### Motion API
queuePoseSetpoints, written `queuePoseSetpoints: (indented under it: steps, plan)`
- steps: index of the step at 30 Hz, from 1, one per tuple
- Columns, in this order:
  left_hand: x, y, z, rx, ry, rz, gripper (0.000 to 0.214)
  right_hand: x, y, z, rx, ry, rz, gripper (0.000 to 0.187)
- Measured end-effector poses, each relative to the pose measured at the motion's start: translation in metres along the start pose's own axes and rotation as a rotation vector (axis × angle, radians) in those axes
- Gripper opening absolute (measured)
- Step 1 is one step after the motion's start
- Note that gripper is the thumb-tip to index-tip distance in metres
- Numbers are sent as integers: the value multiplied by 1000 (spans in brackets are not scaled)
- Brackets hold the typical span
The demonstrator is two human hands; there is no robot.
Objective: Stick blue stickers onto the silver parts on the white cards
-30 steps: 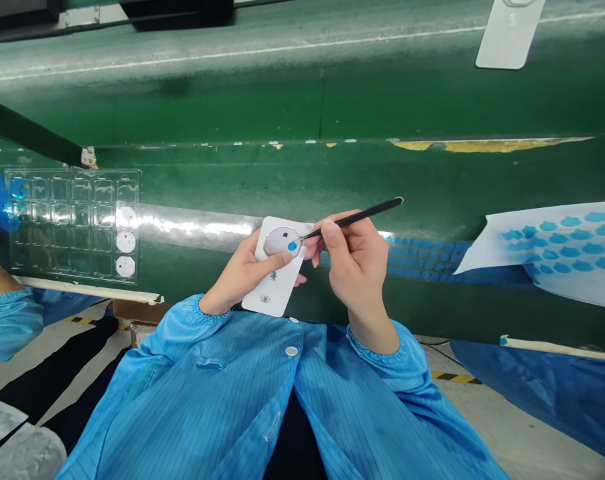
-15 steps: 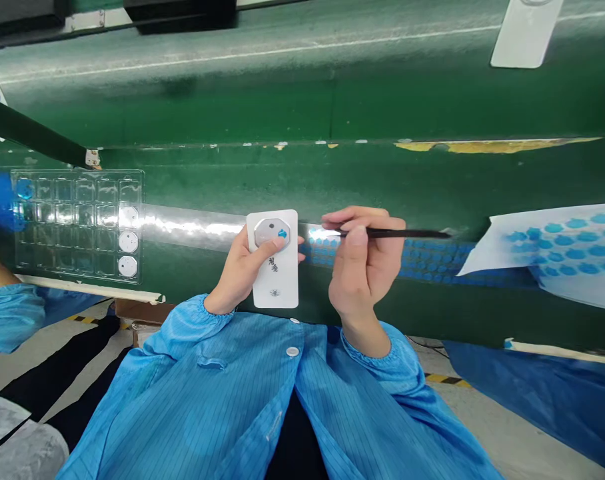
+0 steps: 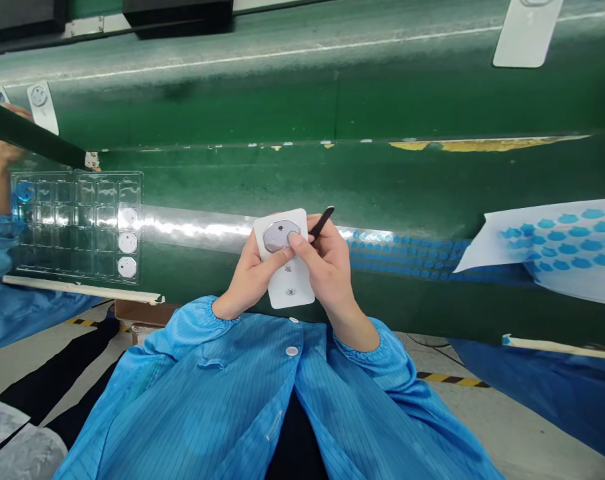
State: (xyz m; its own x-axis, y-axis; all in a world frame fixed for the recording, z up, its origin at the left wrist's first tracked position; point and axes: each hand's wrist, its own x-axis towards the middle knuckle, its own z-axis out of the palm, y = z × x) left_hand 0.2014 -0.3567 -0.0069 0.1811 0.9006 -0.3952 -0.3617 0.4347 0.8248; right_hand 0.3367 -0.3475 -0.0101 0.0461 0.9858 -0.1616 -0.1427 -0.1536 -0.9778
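Note:
My left hand (image 3: 250, 277) is closed round a white phone back cover (image 3: 291, 293), its thumb lying on the front. An octagonal silvery camera plate (image 3: 277, 237) with a small dark hole sits at the cover's upper end. My right hand (image 3: 332, 267) presses its thumb on the right side of that plate, hiding what lies beneath. Black tweezers (image 3: 323, 221) are tucked in the same hand, pointing up and right; their tips are hidden. A strip of blue round stickers (image 3: 407, 253) lies to the right of my hands.
At left, a clear compartment tray (image 3: 82, 227) holds several white round pieces (image 3: 127, 242). A white sheet with blue dots (image 3: 572, 240) is at right. Another phone cover (image 3: 527, 33) lies on the far green strip. A co-worker's hand (image 3: 0, 167) reaches in at far left behind a dark bar (image 3: 37, 133).
My right hand has moved left from the sticker strip onto the cover, its thumb now over the blue sticker's spot. The cover has tilted slightly. The co-worker's hand has moved up; another cover appears there.

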Motion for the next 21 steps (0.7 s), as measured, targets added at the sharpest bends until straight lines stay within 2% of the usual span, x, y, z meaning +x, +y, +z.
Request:
queuePoseSetpoints:
  steps: [4,10,16,21]
  plan:
    - [-1,-7,0,70,27,70,56,1,3,0,-43,28,-13,36]
    - [-1,0,3,-60,38,-71,53,0,5,-3,-11,2,7,20]
    - [-3,17,8,-164,38,-181,52,-6,5,-4,23,-67,82,24]
    - [0,17,5,-158,45,-218,45,-8,6,-5,4,-80,63,23]
